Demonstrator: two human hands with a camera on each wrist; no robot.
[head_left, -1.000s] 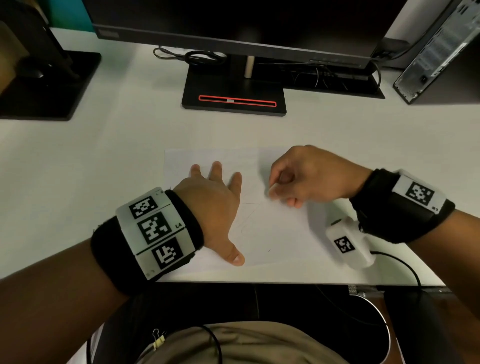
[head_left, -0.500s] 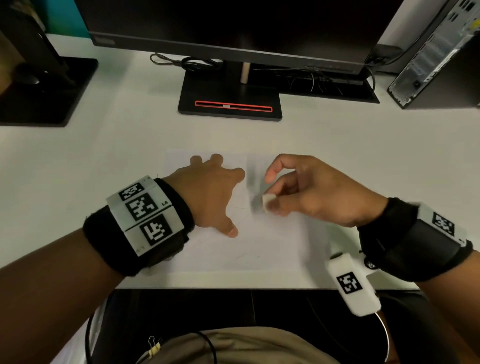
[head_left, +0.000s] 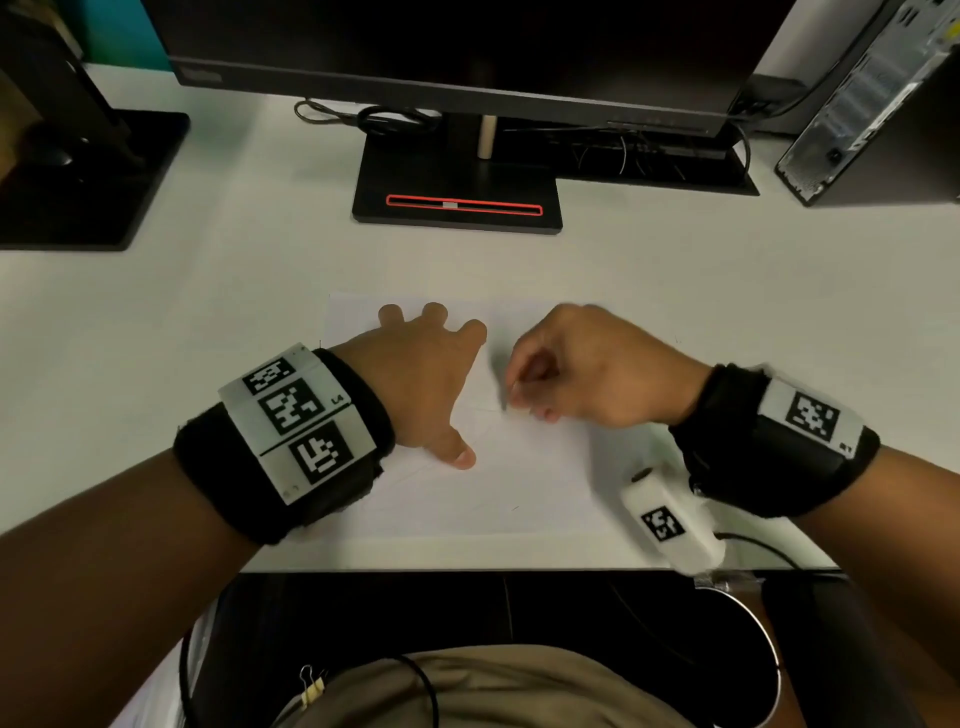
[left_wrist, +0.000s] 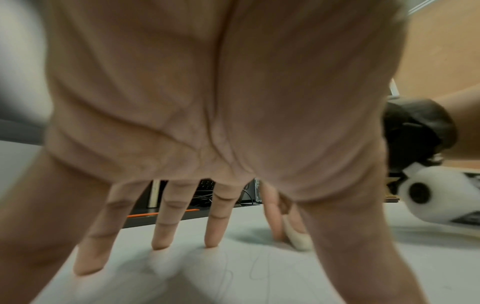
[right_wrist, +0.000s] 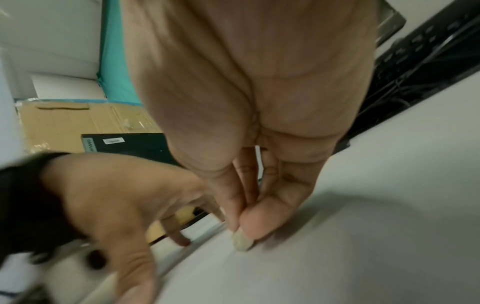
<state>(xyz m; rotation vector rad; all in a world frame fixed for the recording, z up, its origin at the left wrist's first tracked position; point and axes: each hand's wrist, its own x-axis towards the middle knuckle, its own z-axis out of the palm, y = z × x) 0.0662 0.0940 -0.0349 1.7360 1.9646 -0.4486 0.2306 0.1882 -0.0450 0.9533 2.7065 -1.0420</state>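
Two hands share one paper (head_left: 519, 483) on the tabletop (head_left: 182, 322); head view, the left hand (head_left: 421, 379) lies spread flat, pinning it. Left wrist: the eraser (left_wrist: 298, 238) touches the paper, and hard rubbing could crease it. Right wrist: the right hand (right_wrist: 246, 123) pinches the eraser shallowly; it might slip.

Fingers of the right hand (right_wrist: 246, 92) hide all but the tip of the eraser (right_wrist: 242, 242); pencil marks (left_wrist: 255, 265) on the paper (head_left: 519, 499) are too faint to read.
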